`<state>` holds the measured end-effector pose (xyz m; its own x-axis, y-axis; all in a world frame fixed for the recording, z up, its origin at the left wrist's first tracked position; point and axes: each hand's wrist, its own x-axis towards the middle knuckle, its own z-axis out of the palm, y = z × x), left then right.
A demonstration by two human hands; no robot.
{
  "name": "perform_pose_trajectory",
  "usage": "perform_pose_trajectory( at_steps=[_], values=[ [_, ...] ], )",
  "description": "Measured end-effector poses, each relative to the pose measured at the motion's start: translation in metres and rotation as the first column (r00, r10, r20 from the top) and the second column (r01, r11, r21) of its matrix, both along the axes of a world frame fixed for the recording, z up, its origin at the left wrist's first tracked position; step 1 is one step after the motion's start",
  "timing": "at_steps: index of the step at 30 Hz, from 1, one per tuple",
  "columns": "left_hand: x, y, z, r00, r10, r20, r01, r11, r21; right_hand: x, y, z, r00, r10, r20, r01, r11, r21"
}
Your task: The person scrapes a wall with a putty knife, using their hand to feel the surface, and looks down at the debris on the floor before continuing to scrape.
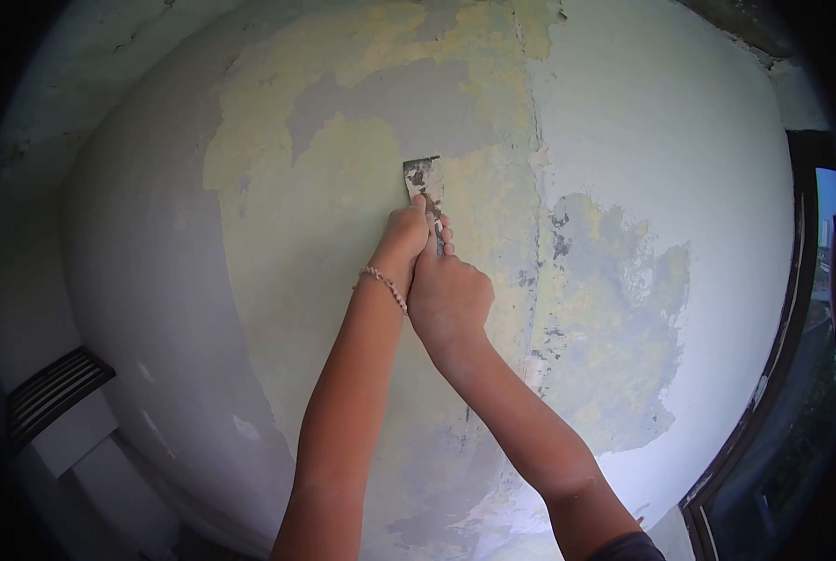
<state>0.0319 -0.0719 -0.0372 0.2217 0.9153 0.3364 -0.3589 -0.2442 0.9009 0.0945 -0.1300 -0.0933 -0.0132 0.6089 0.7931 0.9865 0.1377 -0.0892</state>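
Note:
Both my hands are closed around one putty knife [425,176], its stained blade pointing up against the wall [353,178]. My left hand [409,232] grips high on it, thumb along the base of the blade, with a beaded bracelet [386,282] on the wrist. Just below and to the right, my right hand [451,294] wraps the handle, most of which is hidden by the fingers. Around the blade the wall shows yellowish and grey patches where paint has come off.
A vertical crack [534,122] runs down the wall right of my hands. Farther right is another bare, flaking patch [614,327]. A dark-framed window [773,411] stands at the right edge, and a dark slatted object [58,388] at the lower left.

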Motion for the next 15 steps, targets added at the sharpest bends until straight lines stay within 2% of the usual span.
perform_pose_trajectory(
  at_steps=[1, 4, 7, 10, 13, 15],
  values=[
    [-0.001, -0.002, 0.003, 1.000, -0.006, 0.001, 0.006, 1.000, -0.009, -0.001, -0.002, 0.003, 1.000, -0.001, -0.006, 0.001, 1.000, 0.010],
    [-0.002, -0.002, -0.013, 0.998, -0.032, -0.060, 0.032, 0.999, -0.004, -0.001, -0.006, -0.019, 1.000, -0.010, -0.025, 0.015, 0.979, 0.205],
    [0.001, 0.002, -0.006, 0.999, 0.022, 0.029, -0.021, 0.999, -0.026, -0.003, 0.000, -0.004, 1.000, -0.017, -0.010, 0.017, 1.000, -0.004],
    [-0.002, -0.003, 0.004, 1.000, -0.003, 0.024, 0.004, 1.000, -0.030, -0.004, 0.001, 0.005, 1.000, -0.010, -0.001, 0.010, 1.000, 0.024],
    [0.002, -0.009, -0.008, 0.997, 0.004, 0.075, 0.000, 0.998, -0.061, 0.003, -0.005, -0.012, 1.000, 0.003, -0.001, -0.002, 0.990, 0.142],
    [0.003, -0.001, -0.030, 0.998, -0.019, 0.062, 0.022, 0.999, -0.050, 0.007, -0.008, -0.029, 1.000, 0.009, 0.018, -0.011, 0.995, 0.095]
  ],
)
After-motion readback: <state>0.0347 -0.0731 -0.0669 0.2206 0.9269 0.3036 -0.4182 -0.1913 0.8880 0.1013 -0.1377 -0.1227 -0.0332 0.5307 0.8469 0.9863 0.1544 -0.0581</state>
